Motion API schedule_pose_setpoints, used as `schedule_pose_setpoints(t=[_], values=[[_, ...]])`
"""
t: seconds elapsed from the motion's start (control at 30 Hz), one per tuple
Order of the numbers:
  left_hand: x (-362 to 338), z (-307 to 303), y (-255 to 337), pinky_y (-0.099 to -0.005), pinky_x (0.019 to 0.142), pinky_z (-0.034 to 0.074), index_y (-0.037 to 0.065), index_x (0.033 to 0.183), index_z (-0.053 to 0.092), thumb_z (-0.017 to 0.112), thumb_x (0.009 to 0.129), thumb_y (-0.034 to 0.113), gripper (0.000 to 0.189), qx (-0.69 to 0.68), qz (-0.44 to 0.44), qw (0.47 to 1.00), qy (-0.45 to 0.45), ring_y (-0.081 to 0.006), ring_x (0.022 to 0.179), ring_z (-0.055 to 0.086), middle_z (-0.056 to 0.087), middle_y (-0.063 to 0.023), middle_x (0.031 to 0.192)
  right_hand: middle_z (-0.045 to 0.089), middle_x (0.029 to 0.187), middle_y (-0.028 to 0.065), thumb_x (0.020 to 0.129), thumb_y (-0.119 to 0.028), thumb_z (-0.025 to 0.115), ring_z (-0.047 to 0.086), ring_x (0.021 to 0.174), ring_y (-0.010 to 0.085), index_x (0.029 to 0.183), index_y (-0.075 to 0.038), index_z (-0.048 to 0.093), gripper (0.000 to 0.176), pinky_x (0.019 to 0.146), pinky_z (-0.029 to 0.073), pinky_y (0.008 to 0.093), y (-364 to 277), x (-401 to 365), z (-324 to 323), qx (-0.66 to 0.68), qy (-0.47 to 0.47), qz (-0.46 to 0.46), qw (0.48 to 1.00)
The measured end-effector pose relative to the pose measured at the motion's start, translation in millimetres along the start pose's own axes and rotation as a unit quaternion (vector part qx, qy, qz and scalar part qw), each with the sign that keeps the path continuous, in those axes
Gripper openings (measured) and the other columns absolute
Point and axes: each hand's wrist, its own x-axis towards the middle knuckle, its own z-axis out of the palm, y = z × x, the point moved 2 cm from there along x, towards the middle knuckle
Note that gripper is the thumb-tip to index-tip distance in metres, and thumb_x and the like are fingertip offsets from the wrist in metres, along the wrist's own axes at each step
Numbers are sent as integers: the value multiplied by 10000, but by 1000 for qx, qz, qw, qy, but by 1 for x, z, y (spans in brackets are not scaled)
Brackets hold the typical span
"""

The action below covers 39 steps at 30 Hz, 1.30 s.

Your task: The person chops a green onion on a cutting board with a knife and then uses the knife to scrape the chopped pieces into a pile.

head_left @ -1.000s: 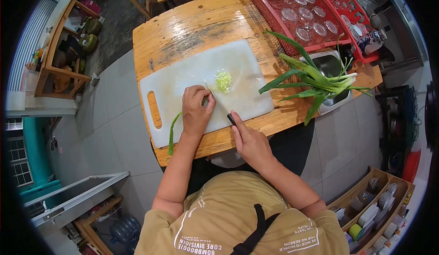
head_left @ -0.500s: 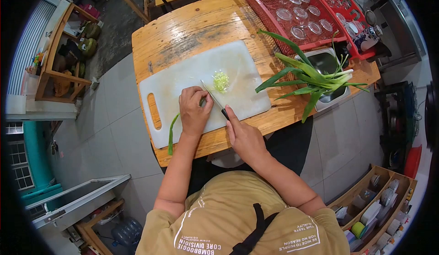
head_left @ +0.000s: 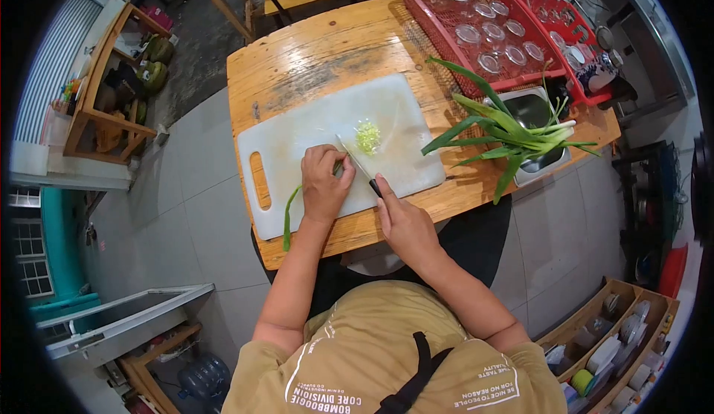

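Note:
A white cutting board (head_left: 286, 133) lies on the wooden table. On it my left hand (head_left: 325, 181) is closed around a green onion (head_left: 288, 221), whose green end trails past the board's near edge. My right hand (head_left: 407, 221) grips the black handle of a knife (head_left: 358, 163). The blade lies right beside my left fingertips and points away from me. Just beyond the blade sits a small pile of chopped green onion (head_left: 367, 137). The part of the stalk under my left fingers is mostly hidden.
A bunch of green onions (head_left: 513, 133) lies across a metal container (head_left: 529, 109) at the table's right. Behind it stands a red basket (head_left: 439, 24) of upturned glasses, with a second red basket (head_left: 539, 13) alongside. The wooden table (head_left: 297, 53) has a rounded near edge.
The whole view has shifted slightly, so the board and table appear lower and further right. Both hands keep their holds, with the knife still beside the left fingertips.

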Motion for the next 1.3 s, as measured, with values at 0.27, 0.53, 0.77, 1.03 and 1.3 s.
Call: schedule_pose_setpoints(t=[0.27,0.53,0.77,1.03,1.3], values=[[-2,5,-3,-472,954,526,37,980,703,808,863,25,158,-28,7,999,-24,-339,1068,656,708,-122,1074,737,862,221,1144,-220,595,726,737,431,1647,-84,518,528,676,577,543,4,-16,-22,54,-14,40,998],[-1,6,-3,-466,937,543,19,962,689,801,859,1,153,-19,13,1000,-16,-352,1043,663,710,-141,1069,740,880,215,1140,-201,609,733,760,411,1652,-71,509,538,691,582,522,-4,-23,-24,67,-15,20,997],[-1,8,-4,-459,930,534,27,956,686,803,851,-8,162,-27,-4,999,-20,-344,1032,655,700,-126,1058,727,850,252,1137,-199,622,735,769,448,1669,-114,505,551,709,575,530,-5,-29,-21,101,-11,37,994],[0,8,-4,-457,924,532,22,956,685,796,851,-15,157,-34,2,999,-15,-345,1009,649,692,-129,1049,750,906,219,1151,-235,584,741,784,415,1667,-97,498,541,706,590,537,-4,-19,-12,59,-32,37,997],[0,8,-5,-457,931,532,19,954,689,794,853,-8,148,-42,0,999,-19,-351,1016,647,692,-134,1054,746,854,210,1150,-254,580,732,729,426,1673,-109,491,549,666,585,556,-3,-16,-8,48,-30,33,998]])
